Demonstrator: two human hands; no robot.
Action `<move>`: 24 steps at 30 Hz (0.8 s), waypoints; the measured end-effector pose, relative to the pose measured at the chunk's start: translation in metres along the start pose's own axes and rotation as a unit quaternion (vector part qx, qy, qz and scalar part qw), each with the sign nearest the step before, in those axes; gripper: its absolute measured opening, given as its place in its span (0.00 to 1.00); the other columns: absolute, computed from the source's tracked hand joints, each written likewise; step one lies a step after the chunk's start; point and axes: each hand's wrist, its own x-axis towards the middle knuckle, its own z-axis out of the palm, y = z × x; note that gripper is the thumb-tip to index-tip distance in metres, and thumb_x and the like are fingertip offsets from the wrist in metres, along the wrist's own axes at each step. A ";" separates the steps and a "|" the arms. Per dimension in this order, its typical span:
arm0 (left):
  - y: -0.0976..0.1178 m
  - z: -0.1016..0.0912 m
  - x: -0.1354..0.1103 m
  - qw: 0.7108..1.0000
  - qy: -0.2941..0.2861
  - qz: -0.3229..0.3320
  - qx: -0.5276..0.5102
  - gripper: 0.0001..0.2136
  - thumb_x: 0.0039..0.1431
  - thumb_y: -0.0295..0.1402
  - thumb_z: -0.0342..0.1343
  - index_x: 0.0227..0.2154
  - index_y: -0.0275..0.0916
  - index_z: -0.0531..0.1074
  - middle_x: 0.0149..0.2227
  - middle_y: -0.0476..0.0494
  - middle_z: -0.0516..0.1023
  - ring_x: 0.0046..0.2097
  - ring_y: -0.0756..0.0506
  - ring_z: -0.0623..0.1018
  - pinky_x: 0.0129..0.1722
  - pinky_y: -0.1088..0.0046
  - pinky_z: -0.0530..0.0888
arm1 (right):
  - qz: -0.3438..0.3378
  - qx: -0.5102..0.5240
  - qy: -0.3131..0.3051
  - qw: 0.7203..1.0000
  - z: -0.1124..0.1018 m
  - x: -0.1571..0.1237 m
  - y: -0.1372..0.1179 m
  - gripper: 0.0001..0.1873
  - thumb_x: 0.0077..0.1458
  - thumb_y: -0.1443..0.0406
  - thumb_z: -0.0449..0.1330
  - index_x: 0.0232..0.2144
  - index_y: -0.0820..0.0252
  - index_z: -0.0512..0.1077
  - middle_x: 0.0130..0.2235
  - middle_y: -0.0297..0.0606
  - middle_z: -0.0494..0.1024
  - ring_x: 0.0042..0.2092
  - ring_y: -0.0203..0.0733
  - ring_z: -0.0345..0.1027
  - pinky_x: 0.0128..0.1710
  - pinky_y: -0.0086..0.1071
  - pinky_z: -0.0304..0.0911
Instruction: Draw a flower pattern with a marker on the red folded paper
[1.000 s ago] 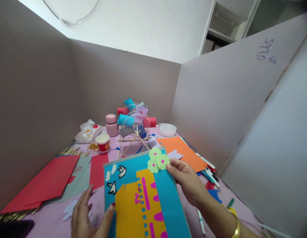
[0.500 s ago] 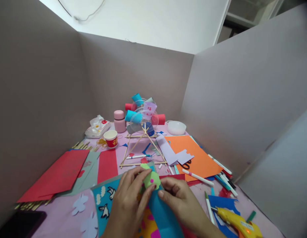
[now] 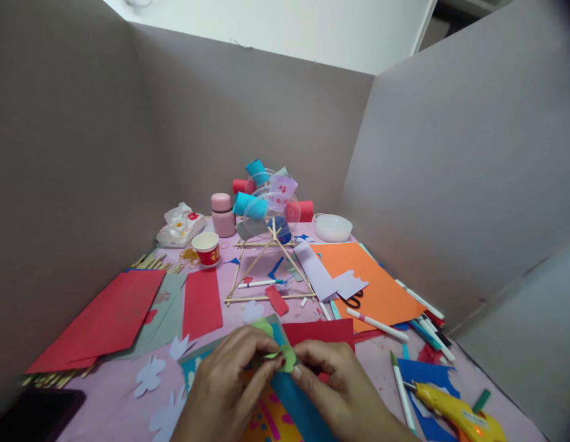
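A light green paper cut-out (image 3: 289, 358), bent out of flat, is held low at the centre of the head view. My left hand (image 3: 229, 383) pinches its left side between thumb and fingers. On the other side my right hand (image 3: 333, 374) has thumb and fingertips closed on its edge. Below them lies a decorated card (image 3: 270, 411) with blue, orange and pink pieces; a blue strip (image 3: 296, 399) runs beneath my right fingers. Another green piece (image 3: 263, 325) shows behind my left knuckles. My fingers partly cover the cut-out and the card.
Behind my hands stands a stick-framed wheel model (image 3: 274, 230) with coloured paper tubes. A yellow glue gun (image 3: 450, 408), its light glowing, lies at right near scissors (image 3: 352, 299) and orange paper (image 3: 372, 279). Red sheets (image 3: 105, 313), a phone (image 3: 38, 411) and a paper cup (image 3: 206, 248) are at left.
The green cut-out has turned and bent between my hands, its pink-dotted face no longer showing. My right fingers have closed in on its edge. The view has tilted down slightly.
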 end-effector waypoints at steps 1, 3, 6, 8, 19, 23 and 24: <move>0.000 -0.001 -0.001 1.000 0.004 -0.001 -0.001 0.04 0.59 0.29 0.53 0.32 0.46 0.67 0.29 0.58 0.72 0.31 0.54 0.74 0.30 0.83 0.69 | -0.007 -0.020 -0.003 1.000 0.000 -0.001 -0.001 0.11 0.55 0.65 0.54 0.32 0.62 0.76 0.28 0.37 0.76 0.29 0.39 0.66 0.28 0.28 0.59; -0.001 -0.001 -0.002 1.000 0.012 0.001 -0.002 0.05 0.59 0.28 0.53 0.31 0.47 0.67 0.29 0.59 0.73 0.31 0.54 0.74 0.30 0.84 0.69 | -0.020 -0.051 -0.006 0.999 0.001 -0.002 -0.003 0.12 0.56 0.66 0.53 0.32 0.62 0.76 0.27 0.37 0.77 0.28 0.39 0.67 0.28 0.28 0.59; -0.003 0.002 -0.005 1.000 0.028 -0.001 -0.001 0.05 0.58 0.28 0.54 0.31 0.47 0.68 0.29 0.60 0.74 0.31 0.55 0.75 0.30 0.85 0.69 | -0.035 -0.079 -0.002 0.996 0.002 -0.003 -0.004 0.12 0.56 0.66 0.52 0.32 0.62 0.76 0.28 0.38 0.77 0.29 0.39 0.68 0.28 0.27 0.60; -0.004 0.005 -0.007 0.999 0.042 -0.011 0.009 0.05 0.59 0.29 0.54 0.33 0.48 0.68 0.31 0.60 0.75 0.33 0.55 0.76 0.33 0.85 0.70 | -0.048 -0.096 0.002 0.994 0.004 -0.003 -0.004 0.12 0.56 0.67 0.51 0.33 0.62 0.75 0.29 0.38 0.77 0.29 0.39 0.69 0.28 0.27 0.61; -0.005 0.007 -0.006 0.998 0.044 -0.042 -0.018 0.05 0.57 0.28 0.54 0.29 0.46 0.71 0.29 0.57 0.77 0.31 0.52 0.77 0.31 0.82 0.72 | -0.125 -0.162 0.030 0.978 0.008 -0.004 -0.003 0.13 0.58 0.67 0.48 0.28 0.59 0.71 0.24 0.37 0.76 0.26 0.38 0.70 0.28 0.25 0.64; -0.005 0.015 -0.010 0.994 0.078 -0.065 -0.027 0.03 0.57 0.31 0.55 0.31 0.46 0.73 0.31 0.55 0.78 0.32 0.52 0.78 0.33 0.82 0.73 | -0.139 -0.175 0.043 0.974 0.009 -0.003 -0.003 0.13 0.58 0.68 0.48 0.30 0.62 0.71 0.25 0.41 0.77 0.26 0.41 0.72 0.28 0.27 0.66; -0.005 0.016 -0.010 0.994 0.069 -0.074 -0.034 0.03 0.57 0.31 0.55 0.31 0.46 0.73 0.31 0.56 0.78 0.32 0.52 0.78 0.32 0.82 0.73 | -0.146 -0.179 0.046 0.972 0.010 -0.003 -0.003 0.13 0.58 0.69 0.47 0.30 0.63 0.71 0.25 0.42 0.77 0.26 0.41 0.73 0.28 0.27 0.66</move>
